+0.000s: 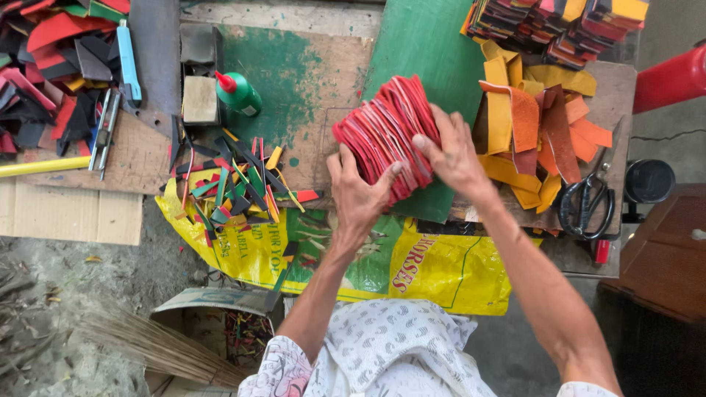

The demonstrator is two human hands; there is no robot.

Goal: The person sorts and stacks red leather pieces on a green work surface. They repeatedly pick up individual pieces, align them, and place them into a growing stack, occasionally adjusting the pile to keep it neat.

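1. A fanned stack of cut leather pieces (pixel 386 132) is held on edge upon the cutting mat (pixel 430 44), between the left hand (pixel 358 192) at its near side and the right hand (pixel 454 153) at its right side.
2. A heap of leather offcuts (pixel 540 136) is placed right of the stack; scissors (pixel 586 202) lie at its near right.
3. Bundled pieces (pixel 559 26) are stacked behind the offcuts.
4. A glue bottle (pixel 237 93) lies left of the stack, a wooden block (pixel 200 99) just left of it.
5. Narrow strip trimmings (pixel 239 184) are scattered before the bottle, partly on a plastic sack (pixel 441 276).
6. A saw (pixel 140 62) lies farther left.
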